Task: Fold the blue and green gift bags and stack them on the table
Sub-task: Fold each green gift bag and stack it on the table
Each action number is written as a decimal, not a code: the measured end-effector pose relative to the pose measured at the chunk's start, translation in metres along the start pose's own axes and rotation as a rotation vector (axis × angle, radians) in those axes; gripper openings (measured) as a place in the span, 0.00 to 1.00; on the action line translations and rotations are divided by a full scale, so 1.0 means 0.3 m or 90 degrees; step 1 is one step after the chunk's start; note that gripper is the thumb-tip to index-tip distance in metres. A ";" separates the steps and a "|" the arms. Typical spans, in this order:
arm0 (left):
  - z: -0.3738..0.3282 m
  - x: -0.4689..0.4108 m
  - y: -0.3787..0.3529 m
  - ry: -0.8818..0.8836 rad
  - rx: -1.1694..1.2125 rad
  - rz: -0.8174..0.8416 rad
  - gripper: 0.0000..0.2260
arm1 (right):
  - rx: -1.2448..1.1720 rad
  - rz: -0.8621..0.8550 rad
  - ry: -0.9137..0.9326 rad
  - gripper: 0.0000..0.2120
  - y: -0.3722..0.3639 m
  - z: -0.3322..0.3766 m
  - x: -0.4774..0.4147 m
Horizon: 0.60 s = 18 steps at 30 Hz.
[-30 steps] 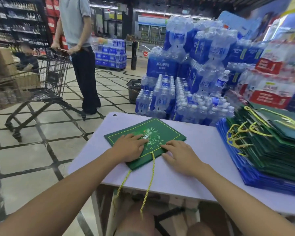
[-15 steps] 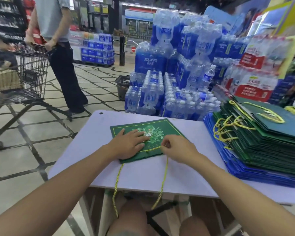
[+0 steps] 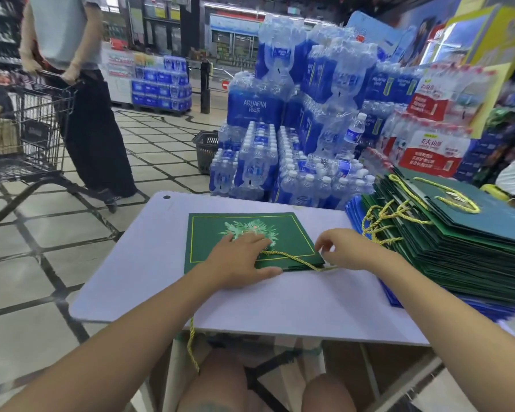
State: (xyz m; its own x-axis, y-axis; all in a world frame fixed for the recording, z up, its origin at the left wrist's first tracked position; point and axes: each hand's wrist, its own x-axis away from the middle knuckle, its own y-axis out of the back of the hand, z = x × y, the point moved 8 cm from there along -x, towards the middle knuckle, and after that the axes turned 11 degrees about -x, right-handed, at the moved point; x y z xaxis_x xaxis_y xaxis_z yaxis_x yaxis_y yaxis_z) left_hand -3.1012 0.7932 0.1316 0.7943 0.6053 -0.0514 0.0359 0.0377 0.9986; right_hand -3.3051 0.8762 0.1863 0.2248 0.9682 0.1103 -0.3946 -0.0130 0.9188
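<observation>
Supermarket aisle, tiled floor, a shopper at a trolley far left, water-bottle packs piled behind the desk. Mid-desk, the green gift bag lies flat, now squarer to the edge than half a second ago. The left hand presses on it, fingers straight. The yellow cord, which hung off the desk edge before, is drawn up across the bag's face! The right hand has slid out to the bag's near right corner, fingers curled, pinching that cord. Far right sits the stack of folded bags, green over blue.
</observation>
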 end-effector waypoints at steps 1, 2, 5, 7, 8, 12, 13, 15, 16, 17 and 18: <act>-0.005 0.001 -0.012 0.003 -0.007 -0.008 0.37 | 0.060 0.036 -0.027 0.17 -0.003 -0.024 0.013; -0.007 0.001 -0.021 0.006 -0.012 -0.021 0.36 | 0.125 0.060 -0.050 0.20 -0.007 -0.045 0.027; -0.005 0.004 -0.035 0.010 -0.026 -0.059 0.34 | 0.254 0.055 -0.081 0.20 -0.032 -0.082 0.060; -0.007 0.003 -0.036 0.008 -0.027 -0.065 0.33 | 0.260 0.010 -0.075 0.16 -0.032 -0.081 0.071; -0.011 0.004 -0.035 0.008 -0.027 -0.066 0.33 | 0.243 0.002 -0.073 0.13 -0.031 -0.078 0.076; -0.018 0.009 -0.032 0.012 -0.029 -0.073 0.33 | -0.089 0.002 -0.063 0.04 -0.021 -0.026 0.072; -0.018 0.009 -0.033 0.013 -0.031 -0.075 0.33 | -0.228 -0.021 -0.052 0.03 -0.020 0.005 0.065; -0.017 0.010 -0.034 0.017 -0.034 -0.080 0.33 | -0.485 -0.109 -0.028 0.03 -0.025 0.056 0.047; -0.017 0.010 -0.033 0.018 -0.033 -0.081 0.34 | -0.565 -0.159 -0.014 0.04 -0.031 0.069 0.037; -0.018 0.009 -0.031 0.019 -0.032 -0.083 0.34 | -0.608 -0.198 0.003 0.05 -0.047 0.077 0.026; -0.020 0.010 -0.029 0.019 -0.030 -0.085 0.34 | -0.620 -0.221 0.024 0.07 -0.072 0.083 0.015</act>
State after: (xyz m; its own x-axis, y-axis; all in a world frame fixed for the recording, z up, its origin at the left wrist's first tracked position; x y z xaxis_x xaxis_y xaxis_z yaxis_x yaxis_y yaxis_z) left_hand -3.1029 0.7993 0.1227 0.7658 0.6158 -0.1850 0.1111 0.1567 0.9814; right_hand -3.2733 0.8747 0.1763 0.4429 0.8872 -0.1292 -0.8670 0.4606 0.1904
